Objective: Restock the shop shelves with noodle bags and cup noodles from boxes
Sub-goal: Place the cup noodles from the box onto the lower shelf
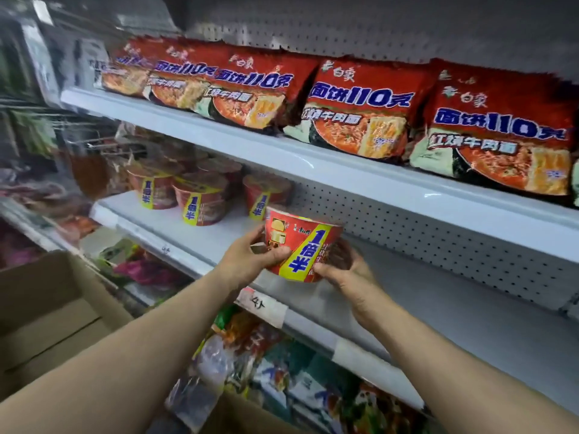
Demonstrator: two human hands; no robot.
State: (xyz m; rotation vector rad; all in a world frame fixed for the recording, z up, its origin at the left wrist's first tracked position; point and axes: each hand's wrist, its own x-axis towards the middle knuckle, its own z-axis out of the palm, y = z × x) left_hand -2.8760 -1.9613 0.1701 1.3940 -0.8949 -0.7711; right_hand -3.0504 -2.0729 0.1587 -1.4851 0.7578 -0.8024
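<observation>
Fingers [279, 252] of both hands curl round one cup noodle [302, 245].

- Shop aisle: white metal shelves [282, 158] with a perforated back panel [438, 239] are running in tiers.
- Identical red noodle bags [360, 111] are sitting face-out in a row on the upper tier.
- Cup noodles [200, 198] are standing grouped below.
- Handwritten paper tags [261, 305] are hanging on the shelf edge.
- A cardboard box [47, 308] is sitting alongside.

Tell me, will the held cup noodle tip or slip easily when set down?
Probably light: the cup noodle sits easily between left hand and right hand. Its base is narrower than its rim, so it may tip if nudged.
</observation>
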